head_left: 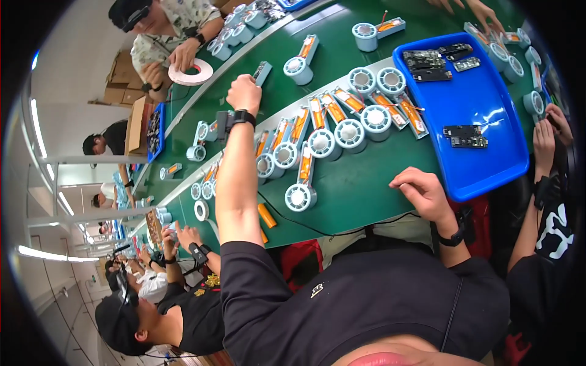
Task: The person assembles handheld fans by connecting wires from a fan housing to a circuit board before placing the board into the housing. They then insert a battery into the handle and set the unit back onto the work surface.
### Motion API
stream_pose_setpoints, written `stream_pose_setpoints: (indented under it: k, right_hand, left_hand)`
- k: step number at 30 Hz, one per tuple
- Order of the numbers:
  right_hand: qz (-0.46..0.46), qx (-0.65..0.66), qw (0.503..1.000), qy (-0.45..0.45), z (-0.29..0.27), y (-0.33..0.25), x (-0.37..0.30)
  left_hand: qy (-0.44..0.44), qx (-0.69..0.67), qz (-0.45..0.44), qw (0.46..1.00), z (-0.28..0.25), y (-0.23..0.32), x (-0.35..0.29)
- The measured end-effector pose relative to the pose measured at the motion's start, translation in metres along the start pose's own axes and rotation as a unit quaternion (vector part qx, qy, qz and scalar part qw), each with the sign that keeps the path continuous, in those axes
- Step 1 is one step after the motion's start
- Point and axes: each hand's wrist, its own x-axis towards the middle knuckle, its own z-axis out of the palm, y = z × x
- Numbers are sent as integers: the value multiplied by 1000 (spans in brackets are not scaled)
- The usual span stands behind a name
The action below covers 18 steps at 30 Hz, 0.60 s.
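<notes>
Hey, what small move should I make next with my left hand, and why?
Perhaps ease the left hand back toward your body, clear of the row of fan units. Your arm is stretched past them to a light-blue unit, though I can't tell if it's gripped; your right hand, apparently empty, is closer in, beside the blue tray.

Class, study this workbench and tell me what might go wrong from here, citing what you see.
The left forearm reaches across crowded pale-blue units and might knock some. The black cable along the table's near edge could snag. An orange cylinder near that edge may roll.
</notes>
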Motion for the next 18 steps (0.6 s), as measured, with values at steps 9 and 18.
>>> stream_pose_setpoints:
  k: [9,18]
  right_hand:
    - [-20,15,1000,10,-6,3,2]
    - [-24,-6,999,-21,-7,-2,4]
  left_hand:
    - [-173,-59,194,964,3,154,-2]
    - [-73,-135,356,922,14,251,50]
